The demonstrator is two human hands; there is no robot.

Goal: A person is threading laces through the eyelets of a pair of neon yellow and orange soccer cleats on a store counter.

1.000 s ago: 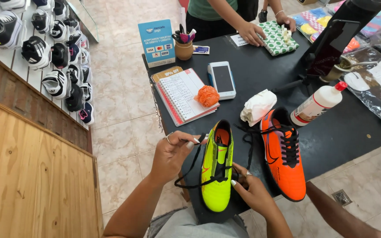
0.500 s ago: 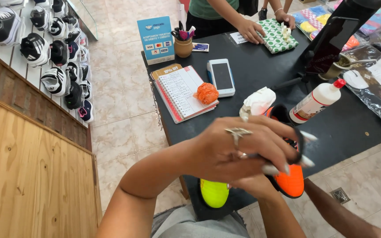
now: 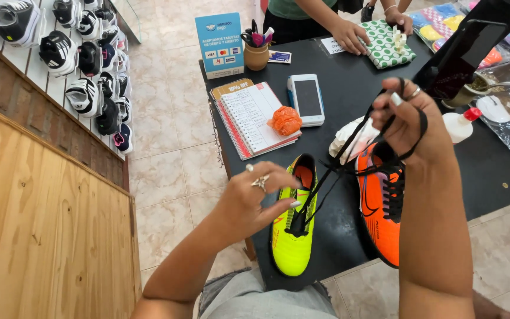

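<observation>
A black lace (image 3: 349, 156) runs from the yellow shoe (image 3: 294, 227) up to the right hand (image 3: 405, 121). The right hand is raised above the table (image 3: 337, 100) and is closed on the lace, which loops around its fingers. The lace is pulled tight and slants down to the top of the yellow shoe.

The left hand (image 3: 255, 198) is just beside the yellow shoe, on its left side. Its fingers are curled and the fingertips (image 3: 295, 204) pinch the lace where it meets the shoe. There is a ring on this hand.

The yellow shoe lies on the table near the front edge, with its toe pointing at the person. The orange shoe (image 3: 382, 207) lies just beside it on the right, also near the front edge. It has black laces of its own.

Behind the orange shoe is a white cloth (image 3: 349, 139). A white bottle (image 3: 458, 125) with a red cap lies to the right of the raised hand.

Further back, in the middle of the table, are a small orange bundle (image 3: 285, 120), a white phone (image 3: 307, 99) and an open notebook (image 3: 255, 117) at the left edge. A cup of pens (image 3: 256, 52) and a blue sign (image 3: 219, 44) stand at the far left corner.

At the far edge, another person's hand (image 3: 349, 36) rests beside a green dotted packet (image 3: 385, 44).

Black and white shoes (image 3: 84, 65) fill a wall shelf to the left.
</observation>
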